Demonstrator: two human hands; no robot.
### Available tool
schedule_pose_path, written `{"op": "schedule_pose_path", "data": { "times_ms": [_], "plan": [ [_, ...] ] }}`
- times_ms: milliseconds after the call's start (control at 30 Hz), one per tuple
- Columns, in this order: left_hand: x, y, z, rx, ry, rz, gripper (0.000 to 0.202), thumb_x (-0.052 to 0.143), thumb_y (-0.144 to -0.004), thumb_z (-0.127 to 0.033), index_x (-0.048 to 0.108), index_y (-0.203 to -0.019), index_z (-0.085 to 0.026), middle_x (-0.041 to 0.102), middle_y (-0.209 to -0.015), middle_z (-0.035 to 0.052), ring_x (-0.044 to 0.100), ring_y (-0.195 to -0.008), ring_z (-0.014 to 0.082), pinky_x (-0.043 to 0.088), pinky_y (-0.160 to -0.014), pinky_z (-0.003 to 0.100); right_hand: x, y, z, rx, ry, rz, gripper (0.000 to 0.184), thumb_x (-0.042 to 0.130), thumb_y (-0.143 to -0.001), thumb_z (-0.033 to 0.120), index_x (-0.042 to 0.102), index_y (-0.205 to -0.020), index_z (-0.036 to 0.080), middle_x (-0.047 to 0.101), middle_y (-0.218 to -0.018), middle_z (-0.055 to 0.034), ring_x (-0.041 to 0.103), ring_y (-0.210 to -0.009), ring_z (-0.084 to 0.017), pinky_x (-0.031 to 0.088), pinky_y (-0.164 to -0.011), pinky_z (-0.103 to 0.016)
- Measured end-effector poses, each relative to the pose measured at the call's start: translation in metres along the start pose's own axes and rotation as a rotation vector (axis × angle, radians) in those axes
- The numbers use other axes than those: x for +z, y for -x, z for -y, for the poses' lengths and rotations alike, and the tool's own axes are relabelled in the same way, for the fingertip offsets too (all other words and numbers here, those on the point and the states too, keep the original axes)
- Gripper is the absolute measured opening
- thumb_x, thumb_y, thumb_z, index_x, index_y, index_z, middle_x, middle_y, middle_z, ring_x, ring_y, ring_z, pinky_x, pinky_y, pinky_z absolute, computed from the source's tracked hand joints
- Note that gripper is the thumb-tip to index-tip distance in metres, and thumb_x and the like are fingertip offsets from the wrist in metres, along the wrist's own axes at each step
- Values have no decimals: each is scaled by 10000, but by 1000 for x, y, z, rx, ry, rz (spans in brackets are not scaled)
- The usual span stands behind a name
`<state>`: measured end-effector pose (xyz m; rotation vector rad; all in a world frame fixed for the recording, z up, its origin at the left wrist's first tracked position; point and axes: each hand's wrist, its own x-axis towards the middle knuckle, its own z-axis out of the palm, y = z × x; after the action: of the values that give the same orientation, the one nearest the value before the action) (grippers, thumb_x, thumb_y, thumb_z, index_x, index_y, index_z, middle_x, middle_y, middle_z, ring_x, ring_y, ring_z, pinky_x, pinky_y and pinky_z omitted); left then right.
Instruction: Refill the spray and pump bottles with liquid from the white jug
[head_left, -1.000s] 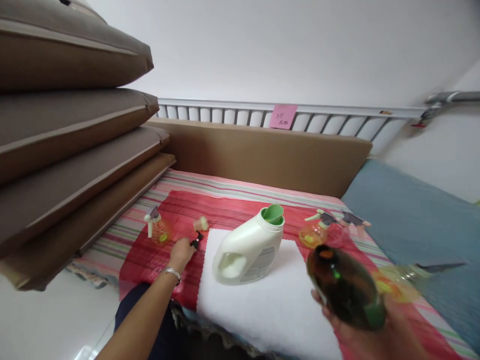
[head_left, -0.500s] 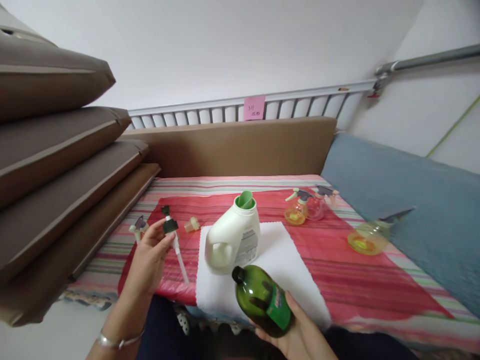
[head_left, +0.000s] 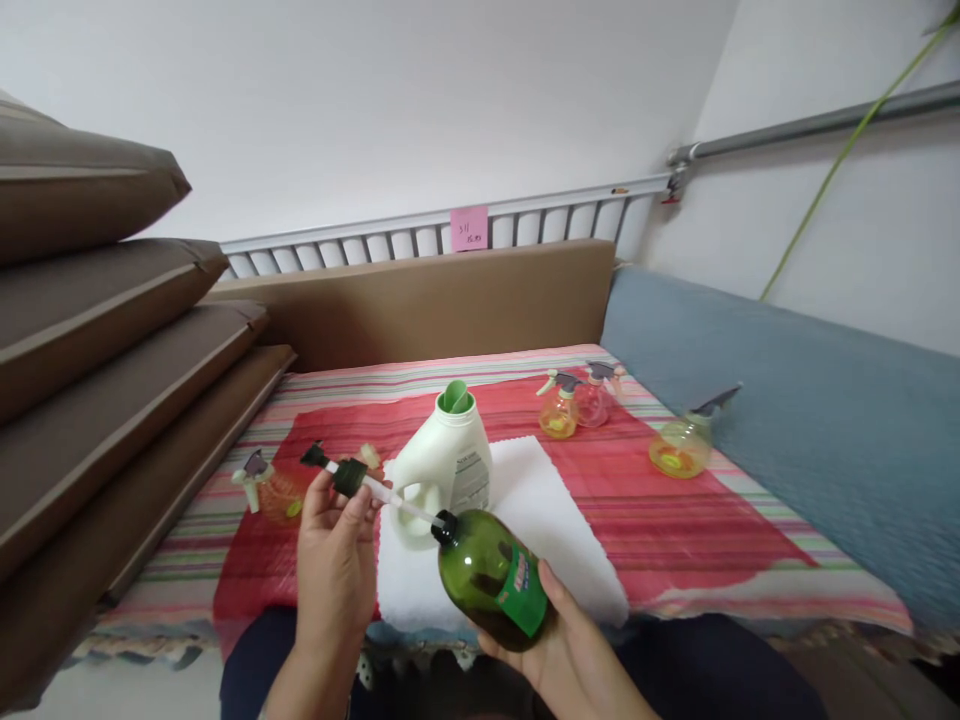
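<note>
Bottle [head_left: 480,570] of green colour: was held tilted in right hand [head_left: 566,640], above white cloth [head_left: 566,525], with black neck [head_left: 444,528] to left. Held black pump [head_left: 349,477] in left hand [head_left: 337,550], with tube [head_left: 401,502] at that neck; could not tell if inside. Saw white jug [head_left: 454,455] on far side, three spray bottles [head_left: 558,416] at right.

Probably a home's living space: a white radiator [head_left: 379,249] lines the wall, with stacked brown cushions [head_left: 120,380] to its left and a striped cloth [head_left: 352,379] spread in front of it.
</note>
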<state>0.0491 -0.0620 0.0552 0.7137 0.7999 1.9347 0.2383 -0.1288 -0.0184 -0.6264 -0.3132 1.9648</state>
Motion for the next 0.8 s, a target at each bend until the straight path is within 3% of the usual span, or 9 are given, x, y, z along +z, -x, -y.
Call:
{"op": "schedule_pose_path", "data": {
  "times_ms": [133,233,367,500,667,800],
  "plan": [
    [0,12,10,-40,-69,24,387,785,-629,-215,587,-958,-267,673,-861,-59,662,-768,109,500,-741,217,8,-3,-3,-6,0,32,475,555,-811,573,627,-1127,225,659,-1145,-108,626,-977,-248,459,-800,-376],
    [-3,22,17,-91,-169,68,400,762,-657,-260,560,-1002,-276,692,-900,-32,669,-863,159,485,-843,292,19,-4,-4,-50,18,67,529,565,-795,589,570,-1200,249,629,-1195,-113,614,-1005,-262,457,-821,-400],
    [-9,30,18,-160,-238,150,392,721,-702,-317,541,-1049,-282,708,-953,8,630,-1012,208,446,-930,354,29,-3,-1,-146,48,71,542,605,-803,503,476,-1285,291,598,-1237,-93,576,-1074,-263,423,-912,-457],
    [-14,33,13,-197,-249,229,425,740,-674,-378,589,-1052,-256,697,-1038,43,607,-1055,235,443,-949,361,31,-1,1,-227,64,68,537,620,-812,431,447,-1304,300,578,-1259,-76,537,-1130,-246,401,-956,-450],
    [-16,33,11,-168,-274,147,346,750,-661,-388,665,-952,-222,709,-975,40,643,-969,215,473,-918,332,27,0,3,-227,120,75,517,641,-791,450,487,-1257,285,556,-1280,-73,523,-1148,-254,387,-980,-452],
    [-25,29,9,-151,-361,188,332,724,-710,-371,670,-1003,-226,703,-1011,42,625,-999,207,471,-902,296,25,5,6,-211,122,171,656,735,-709,401,446,-1291,312,524,-1321,-59,497,-1182,-262,367,-999,-444]
  ]
}}
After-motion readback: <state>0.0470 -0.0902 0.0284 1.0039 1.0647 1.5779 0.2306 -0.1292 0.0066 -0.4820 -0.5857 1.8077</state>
